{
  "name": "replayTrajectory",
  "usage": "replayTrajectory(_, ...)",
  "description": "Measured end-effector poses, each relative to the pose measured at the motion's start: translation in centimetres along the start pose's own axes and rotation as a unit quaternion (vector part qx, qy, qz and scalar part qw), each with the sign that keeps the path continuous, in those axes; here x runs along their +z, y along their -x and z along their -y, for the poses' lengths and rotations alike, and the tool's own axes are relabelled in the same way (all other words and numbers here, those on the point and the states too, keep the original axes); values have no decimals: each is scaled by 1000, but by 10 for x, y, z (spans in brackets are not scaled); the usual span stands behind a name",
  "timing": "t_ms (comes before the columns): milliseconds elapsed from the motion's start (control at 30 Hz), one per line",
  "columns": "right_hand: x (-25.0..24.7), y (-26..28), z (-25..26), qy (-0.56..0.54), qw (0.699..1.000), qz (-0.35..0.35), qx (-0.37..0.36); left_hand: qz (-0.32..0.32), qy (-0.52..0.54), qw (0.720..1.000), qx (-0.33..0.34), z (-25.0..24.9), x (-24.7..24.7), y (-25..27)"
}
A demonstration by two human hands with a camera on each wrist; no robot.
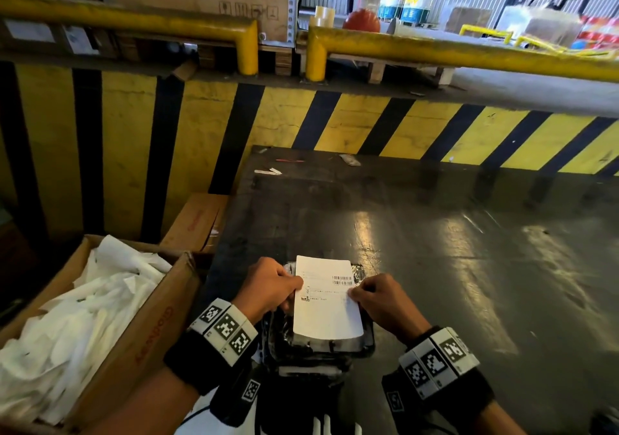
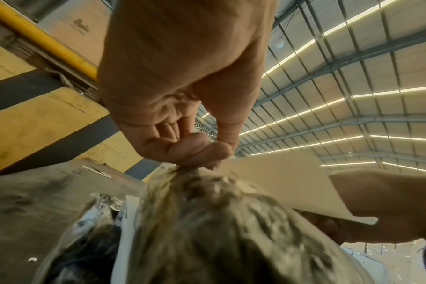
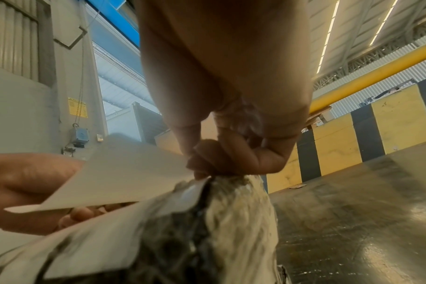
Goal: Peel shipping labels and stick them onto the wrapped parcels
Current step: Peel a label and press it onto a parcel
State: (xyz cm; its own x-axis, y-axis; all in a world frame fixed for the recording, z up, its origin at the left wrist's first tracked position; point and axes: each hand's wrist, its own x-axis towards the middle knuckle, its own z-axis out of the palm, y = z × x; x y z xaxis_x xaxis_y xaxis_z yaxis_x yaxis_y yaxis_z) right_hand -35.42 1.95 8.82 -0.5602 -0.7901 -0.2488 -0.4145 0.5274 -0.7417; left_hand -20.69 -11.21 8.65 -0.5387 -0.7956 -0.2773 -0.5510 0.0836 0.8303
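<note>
A white shipping label [image 1: 326, 300] with barcodes hovers just over a stack of dark plastic-wrapped parcels [image 1: 361, 344] at the near edge of the dark table [image 1: 435, 233]. My left hand [image 1: 268, 287] pinches the label's left edge, my right hand [image 1: 378, 297] pinches its right edge. From the left wrist, the left hand [image 2: 202, 153] grips the label [image 2: 280, 182] above the shiny wrapped parcel [image 2: 219, 230]. From the right wrist, the right hand [image 3: 219, 159] pinches the label [image 3: 124, 176] over the parcel [image 3: 231, 221]. The label's underside is plain.
A cardboard box [image 1: 147, 340] full of white backing paper [image 1: 73, 317] stands at my left. A flat cardboard box [image 1: 197, 223] lies beyond it. A yellow-and-black striped wall [image 1: 301, 123] and yellow rails [image 1: 469, 56] close off the far side.
</note>
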Motion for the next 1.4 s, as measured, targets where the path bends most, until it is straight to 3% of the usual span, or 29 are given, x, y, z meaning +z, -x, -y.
replayTrajectory(333, 2, 1, 5, 114, 993, -13, -15, 17, -100, 995, 11, -8, -1, 2)
replayTrajectory(467, 2, 0, 8, 205, 978, -36, -27, 9, -151, 988, 38, -5, -3, 2)
replayTrajectory(600, 1, 3, 5, 313, 945, -87, -33, -19, -163, 979, 119, 10, -4, 14)
replayTrajectory(667, 3, 10, -4, 316, 938, -122, -78, -50, -199, 954, 219, 25, -1, 23)
replayTrajectory(767, 16, 28, -27, 301, 937, -89, -157, 10, -285, 909, 303, 49, 8, 32)
replayTrajectory(833, 30, 41, -44, 294, 939, -39, -176, 46, -322, 896, 302, 63, 15, 36)
replayTrajectory(933, 42, 50, -61, 280, 941, -57, -180, 54, -300, 909, 286, 73, 22, 35)
replayTrajectory(1133, 46, 50, -56, 350, 902, -65, -244, 67, -305, 907, 282, 75, 21, 33)
replayTrajectory(1400, 9, -13, -24, 369, 913, 15, -174, 78, -292, 914, 272, 74, 21, 35)
